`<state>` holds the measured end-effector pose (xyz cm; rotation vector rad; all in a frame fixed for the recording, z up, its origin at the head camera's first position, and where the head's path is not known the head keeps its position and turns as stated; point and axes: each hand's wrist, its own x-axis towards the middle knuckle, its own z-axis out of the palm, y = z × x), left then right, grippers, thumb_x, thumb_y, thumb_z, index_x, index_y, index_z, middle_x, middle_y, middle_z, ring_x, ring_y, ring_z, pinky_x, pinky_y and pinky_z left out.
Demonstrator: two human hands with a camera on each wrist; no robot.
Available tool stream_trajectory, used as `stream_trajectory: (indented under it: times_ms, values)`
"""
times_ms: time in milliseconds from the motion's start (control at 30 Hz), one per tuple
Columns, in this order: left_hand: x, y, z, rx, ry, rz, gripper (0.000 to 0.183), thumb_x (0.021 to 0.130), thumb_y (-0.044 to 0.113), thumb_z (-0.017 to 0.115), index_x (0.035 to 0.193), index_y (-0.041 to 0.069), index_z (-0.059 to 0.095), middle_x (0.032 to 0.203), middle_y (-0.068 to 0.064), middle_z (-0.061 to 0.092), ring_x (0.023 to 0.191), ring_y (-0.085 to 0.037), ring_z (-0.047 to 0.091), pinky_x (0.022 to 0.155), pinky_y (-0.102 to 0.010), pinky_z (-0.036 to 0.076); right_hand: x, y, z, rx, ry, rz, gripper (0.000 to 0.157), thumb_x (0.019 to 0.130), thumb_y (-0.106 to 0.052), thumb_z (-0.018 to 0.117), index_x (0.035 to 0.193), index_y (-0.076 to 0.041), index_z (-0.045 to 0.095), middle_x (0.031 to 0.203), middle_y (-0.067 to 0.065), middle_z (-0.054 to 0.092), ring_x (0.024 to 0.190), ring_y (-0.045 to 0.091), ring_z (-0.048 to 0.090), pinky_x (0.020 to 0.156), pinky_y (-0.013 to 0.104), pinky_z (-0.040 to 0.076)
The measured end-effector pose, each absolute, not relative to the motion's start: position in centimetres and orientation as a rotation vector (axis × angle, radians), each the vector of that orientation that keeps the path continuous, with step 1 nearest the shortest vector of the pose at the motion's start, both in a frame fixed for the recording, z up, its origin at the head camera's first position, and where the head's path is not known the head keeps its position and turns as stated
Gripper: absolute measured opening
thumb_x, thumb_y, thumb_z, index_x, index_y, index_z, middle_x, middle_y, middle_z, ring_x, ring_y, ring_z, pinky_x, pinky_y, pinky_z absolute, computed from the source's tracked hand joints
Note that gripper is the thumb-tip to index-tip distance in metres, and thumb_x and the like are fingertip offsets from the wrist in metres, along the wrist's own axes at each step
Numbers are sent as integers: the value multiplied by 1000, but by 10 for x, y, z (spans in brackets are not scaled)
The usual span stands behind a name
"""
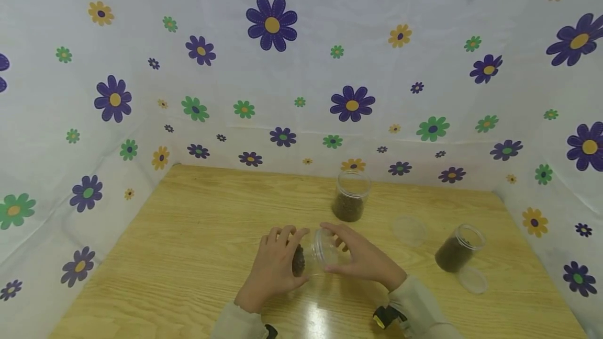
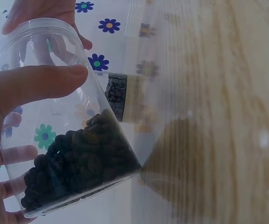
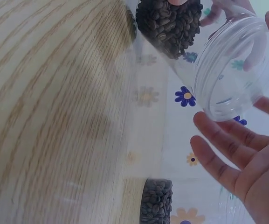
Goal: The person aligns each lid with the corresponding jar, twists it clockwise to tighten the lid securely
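In the head view, the left hand (image 1: 275, 263) is half-hiding one jar (image 1: 316, 249); the rightmost jar (image 1: 459, 247) is showing blurred, perhaps grainy filling (image 1: 451, 256).

From the held jar (image 1: 309, 255), a hand could cross the table (image 1: 202, 213) toward ten o'clock, past the left hand (image 1: 277, 263). At one o'clock the far jar (image 1: 349, 205) stands in the way, at three the outer jar (image 1: 454, 253); between them lies a flat lid (image 1: 409, 230), low enough to pass over. The cloth (image 1: 306, 72) bars twelve, at the back.
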<state>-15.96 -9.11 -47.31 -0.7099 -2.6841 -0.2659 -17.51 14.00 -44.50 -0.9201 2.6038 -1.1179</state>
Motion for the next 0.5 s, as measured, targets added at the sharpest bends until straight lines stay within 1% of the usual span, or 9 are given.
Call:
stream_trajectory:
  times_ms: [167, 267, 333, 400, 500]
  values:
    - [-160, -91, -473, -708, -2691, -257, 99, 52, 60, 82, 133, 24, 40, 119, -3, 49, 104, -25, 49, 79, -44, 47, -175, 138, -444, -826, 2588, -1121, 80, 80, -42, 71, 145, -18, 32, 128, 8, 52, 97, 16, 56, 83, 42, 49]
    - [-160, -90, -473, -707, -2685, -248, 99, 52, 61, 82, 133, 23, 41, 119, -3, 49, 104, -25, 49, 79, -44, 47, -175, 137, -443, -786, 2579, -1117, 82, 80, -47, 69, 146, -17, 30, 129, 8, 51, 98, 17, 56, 85, 44, 49]
    - [-160, -91, -473, -707, -2679, -252, 99, 51, 60, 83, 133, 23, 41, 119, -3, 49, 104, -25, 49, 78, -44, 47, -175, 137, -444, -775, 2583, -1113, 85, 80, -46, 70, 147, -16, 28, 133, 9, 49, 103, 19, 56, 86, 45, 48]
    - [-160, -92, -473, -704, -2676, -253, 99, 51, 60, 83, 133, 23, 41, 118, -3, 49, 103, -25, 49, 78, -43, 47, -175, 137, -444, -785, 2598, -1100, 89, 78, -43, 73, 148, -18, 25, 139, 7, 45, 111, 22, 54, 89, 47, 47]
    - [-160, -93, -474, -706, -2674, -268, 99, 51, 60, 83, 133, 23, 41, 118, -3, 49, 104, -25, 49, 78, -43, 47, -175, 138, -445, -881, 2622, -1075, 96, 72, -33, 80, 149, -22, 23, 147, 4, 36, 127, 26, 45, 97, 49, 44]
